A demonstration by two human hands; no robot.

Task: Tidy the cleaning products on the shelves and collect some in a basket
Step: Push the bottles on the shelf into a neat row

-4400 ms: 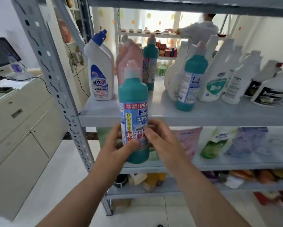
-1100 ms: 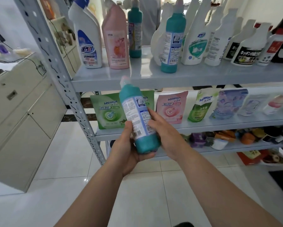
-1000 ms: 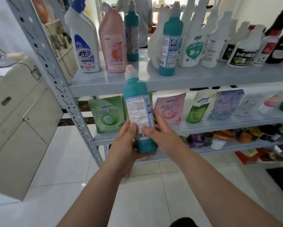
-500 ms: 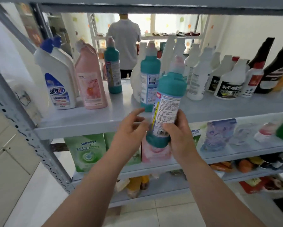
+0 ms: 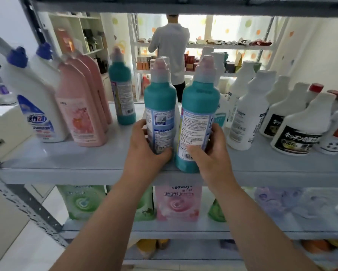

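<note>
The left hand [image 5: 144,153] gripped the lower part of the left bottle [image 5: 160,98], its fingers [image 5: 138,126] curled round the far side and the thumb across the near side. The right hand [image 5: 209,155] held the right bottle [image 5: 199,102] the same way, thumb on the label and fingers wrapped round the right side. Both bottles were teal with pale caps, upright, and just beside each other with only a thin gap between them. They stood near the middle of the shelf [image 5: 66,161]. The right bottle's base was at the front edge, and the left one was a little further in. A third teal bottle [image 5: 122,94] stood deeper on the shelf, to their left. Left of that came a row of pink bottles [image 5: 80,114], and then white bottles with blue caps [image 5: 37,106] at the left end. To the right of the held pair stood a group of white bottles [image 5: 248,114], some with black labels [image 5: 297,132]. On the shelf below, a green pouch [image 5: 82,202] and a pink pouch [image 5: 177,202] stood upright, partly hidden by the forearms. Beyond the shelf, a person [image 5: 170,47] stood with their back to the camera at another rack.
</note>
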